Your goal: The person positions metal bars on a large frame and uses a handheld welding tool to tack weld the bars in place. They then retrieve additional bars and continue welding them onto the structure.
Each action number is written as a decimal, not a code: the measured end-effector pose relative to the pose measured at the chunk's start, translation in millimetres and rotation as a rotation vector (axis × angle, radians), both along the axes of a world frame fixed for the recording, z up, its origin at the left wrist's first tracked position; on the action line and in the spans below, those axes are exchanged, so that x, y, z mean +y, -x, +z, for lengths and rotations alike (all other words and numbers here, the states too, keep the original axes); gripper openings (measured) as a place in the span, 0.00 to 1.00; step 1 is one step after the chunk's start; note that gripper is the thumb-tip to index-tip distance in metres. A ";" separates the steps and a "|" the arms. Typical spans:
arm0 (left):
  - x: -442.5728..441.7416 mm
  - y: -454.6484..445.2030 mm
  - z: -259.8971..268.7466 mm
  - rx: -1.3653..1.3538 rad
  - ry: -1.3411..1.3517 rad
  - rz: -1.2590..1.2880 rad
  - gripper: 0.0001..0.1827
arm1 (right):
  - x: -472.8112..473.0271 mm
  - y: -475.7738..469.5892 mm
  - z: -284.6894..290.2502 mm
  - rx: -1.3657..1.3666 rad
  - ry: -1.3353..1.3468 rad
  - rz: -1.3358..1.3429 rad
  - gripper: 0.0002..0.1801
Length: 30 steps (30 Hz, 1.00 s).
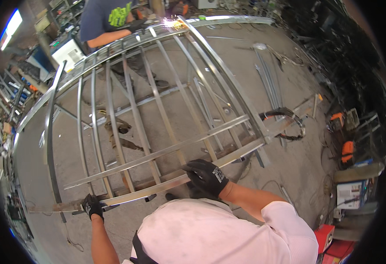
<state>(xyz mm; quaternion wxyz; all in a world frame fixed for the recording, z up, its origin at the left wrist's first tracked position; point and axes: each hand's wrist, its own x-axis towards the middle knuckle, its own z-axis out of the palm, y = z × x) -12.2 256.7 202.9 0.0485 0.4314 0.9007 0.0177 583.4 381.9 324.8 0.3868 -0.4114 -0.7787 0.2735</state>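
Both my hands wear black work gloves. My left hand [93, 207] is at the near left end of a long square metal tube [146, 190], its fingers around the end. My right hand [206, 176] rests on the same tube near its middle, fingers bent over it. The tube lies along the near side of a frame of parallel metal bars [161, 109]. A loose flat metal bar [166, 148] lies across these bars, just beyond my hands. Bright sparks [173, 23] fly at the frame's far right corner, near a co-worker's gloved hand [138, 25].
The co-worker [107, 19] stands at the far side. A coiled cable [292, 123] and metal tubes [268, 79] lie on the floor to the right. Welding machines [351, 195] stand at the right edge, another white-fronted machine [68, 52] at the far left.
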 end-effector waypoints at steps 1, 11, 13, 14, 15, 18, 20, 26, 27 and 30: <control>0.9 1.8 -2.4 0.002 -0.011 -0.002 0.29 | -0.3 -3.4 4.4 0.007 0.016 -0.014 0.13; -2.4 7.5 -9.4 0.023 -0.062 -0.077 0.30 | 46.0 -118.0 50.2 0.074 -0.115 -0.504 0.07; -6.2 6.5 -7.6 -0.061 -0.190 -0.080 0.29 | 94.4 -177.1 46.1 0.048 -0.286 -0.651 0.08; -8.7 6.4 -6.5 -0.139 -0.262 -0.076 0.28 | 107.4 -212.9 44.5 0.141 -0.089 -0.722 0.11; -12.9 6.2 -5.4 -0.213 -0.359 -0.072 0.27 | 129.2 -245.6 40.4 0.139 -0.015 -0.849 0.15; -34.5 1.3 -1.5 -0.249 -0.480 -0.046 0.24 | 186.9 -333.2 24.2 -0.436 0.135 -1.049 0.26; -56.0 -11.9 0.6 -0.272 -0.549 0.043 0.23 | 215.4 -372.5 1.2 -0.713 0.393 -1.004 0.30; -119.3 -116.5 -0.6 -0.326 -0.617 0.298 0.21 | 303.3 -444.0 -96.6 -1.392 0.835 -0.590 0.31; -124.2 -135.6 4.8 -0.281 -0.582 0.289 0.20 | 310.9 -455.9 -112.6 -1.435 0.872 -0.531 0.30; -124.7 -185.9 23.7 -0.176 -0.498 0.282 0.21 | 323.7 -483.4 -149.6 -1.505 0.970 -0.393 0.28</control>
